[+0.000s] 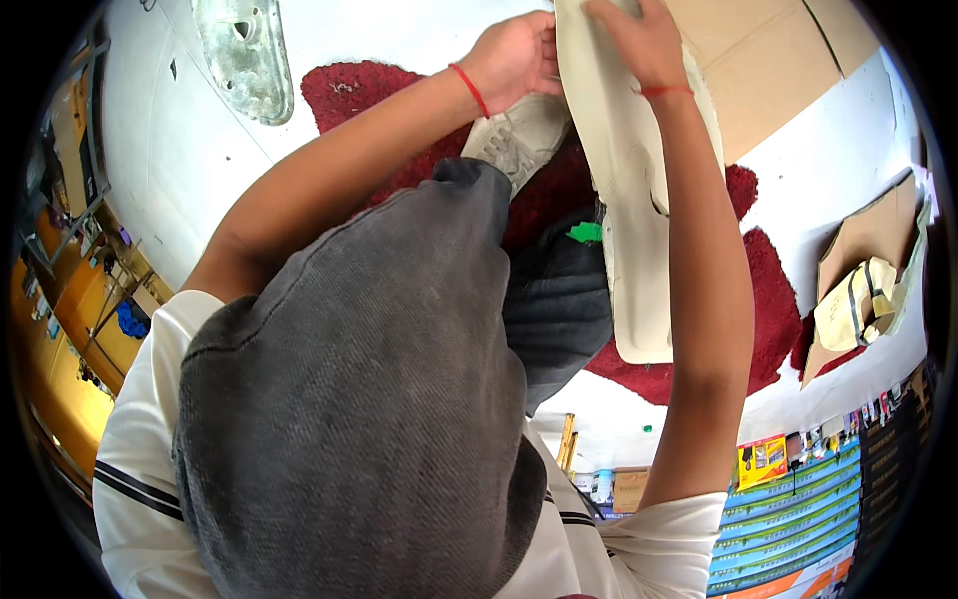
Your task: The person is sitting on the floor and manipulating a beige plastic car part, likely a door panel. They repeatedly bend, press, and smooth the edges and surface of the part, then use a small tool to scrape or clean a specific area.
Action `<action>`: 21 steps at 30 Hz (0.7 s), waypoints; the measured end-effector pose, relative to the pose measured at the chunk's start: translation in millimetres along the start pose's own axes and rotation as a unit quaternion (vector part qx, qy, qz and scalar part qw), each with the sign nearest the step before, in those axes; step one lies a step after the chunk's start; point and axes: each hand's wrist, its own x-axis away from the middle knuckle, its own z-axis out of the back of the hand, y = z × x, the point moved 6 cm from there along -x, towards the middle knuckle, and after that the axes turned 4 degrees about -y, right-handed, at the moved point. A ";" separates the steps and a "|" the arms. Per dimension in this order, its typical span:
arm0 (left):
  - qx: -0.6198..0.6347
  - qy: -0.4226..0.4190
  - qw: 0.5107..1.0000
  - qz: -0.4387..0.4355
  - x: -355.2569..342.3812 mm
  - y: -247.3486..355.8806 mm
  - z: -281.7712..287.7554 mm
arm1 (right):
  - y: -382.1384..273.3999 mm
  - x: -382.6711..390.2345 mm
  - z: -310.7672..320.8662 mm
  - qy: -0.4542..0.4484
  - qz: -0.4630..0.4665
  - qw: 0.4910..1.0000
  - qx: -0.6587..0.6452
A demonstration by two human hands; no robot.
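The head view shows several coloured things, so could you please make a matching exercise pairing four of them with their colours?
Things:
1. Long panel
2. Shaggy rug
3. Trousers
4. Small scrap beside the panel's edge

Colours:
A. Dark grey
B. Bright green
C. Cream
D. Deep red

Right pairs: 1-C, 2-D, 3-A, 4-B.

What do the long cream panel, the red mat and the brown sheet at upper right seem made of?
Cream panel: probably moulded plastic or vinyl-covered; smooth, satin, with rounded edges.
Red mat: looks like textile pile; matte, shaggy surface.
Brown sheet: likely cardboard; flat, dull tan face.
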 end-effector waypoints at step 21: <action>-0.412 -0.024 0.904 0.113 35.9 -1.7 4.1 | -15.7 50.5 9.8 -0.065 0.127 0.962 0.233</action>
